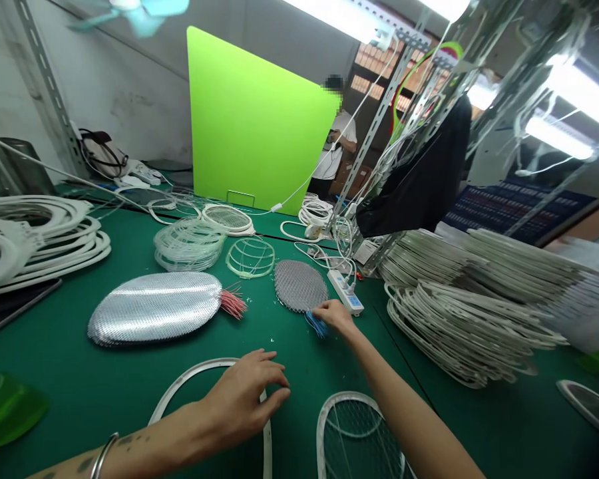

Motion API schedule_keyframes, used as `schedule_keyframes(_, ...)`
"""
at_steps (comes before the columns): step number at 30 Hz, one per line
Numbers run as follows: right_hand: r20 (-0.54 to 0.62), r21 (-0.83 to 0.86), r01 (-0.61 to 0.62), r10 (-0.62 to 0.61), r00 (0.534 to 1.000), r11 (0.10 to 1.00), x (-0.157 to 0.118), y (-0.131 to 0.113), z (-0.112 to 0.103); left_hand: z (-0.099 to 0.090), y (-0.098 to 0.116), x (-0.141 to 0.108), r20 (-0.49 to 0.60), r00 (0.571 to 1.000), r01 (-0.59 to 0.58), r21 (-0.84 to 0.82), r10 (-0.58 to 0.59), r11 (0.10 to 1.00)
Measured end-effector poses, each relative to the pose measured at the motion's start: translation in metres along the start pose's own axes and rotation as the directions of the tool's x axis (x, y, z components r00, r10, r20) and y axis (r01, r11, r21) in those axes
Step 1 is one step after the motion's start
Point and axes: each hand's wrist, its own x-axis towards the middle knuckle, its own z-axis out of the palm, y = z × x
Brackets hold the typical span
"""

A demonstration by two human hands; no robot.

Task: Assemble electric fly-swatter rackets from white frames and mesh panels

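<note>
1. The right hand (334, 316) lies at the near edge of a grey woven-mesh oval (299, 286), its fingers over a blue wire tuft (317, 324); whether they pinch the tuft cannot be told.
2. The left hand (244, 399) curls, gripping a white plastic oval frame (192, 374) nearer the person than the mesh oval, apparently to steady it.
3. Left of the mesh oval lies a silver mesh stack (154, 307), its pink wire ends (233, 304) pointing toward it.
4. Right of the mesh oval sits a white power strip (346, 293), placed within reach of the cords; no writing on it is legible.
5. Beyond the mesh oval stand clear wire hoops (190, 245).
</note>
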Motion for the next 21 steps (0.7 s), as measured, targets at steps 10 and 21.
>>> schedule_keyframes(10, -0.008, 0.585, -0.029, 0.042, 0.999, 0.811, -0.010, -0.024, -0.030, -0.024, -0.036, 0.133, -0.323, 0.946, 0.158, 0.350, -0.040, 0.923)
schedule_keyframes(21, 0.160, 0.951, -0.079, -0.259, 0.953, 0.298, -0.081, -0.014, -0.044, -0.044, -0.056, 0.171, -0.273, 0.830, -0.241, 0.612, 0.487, 0.753)
